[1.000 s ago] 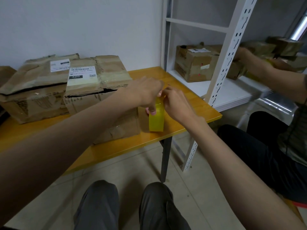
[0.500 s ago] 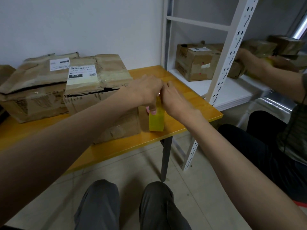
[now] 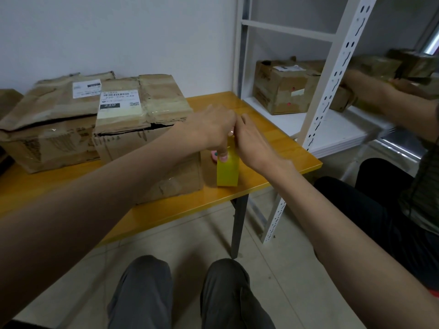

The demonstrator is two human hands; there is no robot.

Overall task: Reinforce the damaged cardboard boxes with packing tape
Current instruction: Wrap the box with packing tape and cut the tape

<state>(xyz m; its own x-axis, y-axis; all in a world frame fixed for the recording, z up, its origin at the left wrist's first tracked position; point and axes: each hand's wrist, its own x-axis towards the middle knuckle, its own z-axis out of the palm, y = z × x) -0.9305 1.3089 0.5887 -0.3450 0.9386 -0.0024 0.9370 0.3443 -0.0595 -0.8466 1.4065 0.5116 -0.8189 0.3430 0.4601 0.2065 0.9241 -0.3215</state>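
Hands point(image 3: 215, 129) point(image 3: 253, 143) pinch the tape roll point(image 3: 227, 169) at the desk's point(image 3: 273, 129) right edge. Torn box point(image 3: 142, 129) beside it gapes, untaped

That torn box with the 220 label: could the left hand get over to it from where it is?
Probably yes. The left hand grips the yellow tape roll right beside the torn box, with nothing between them; it would likely have to let go first.
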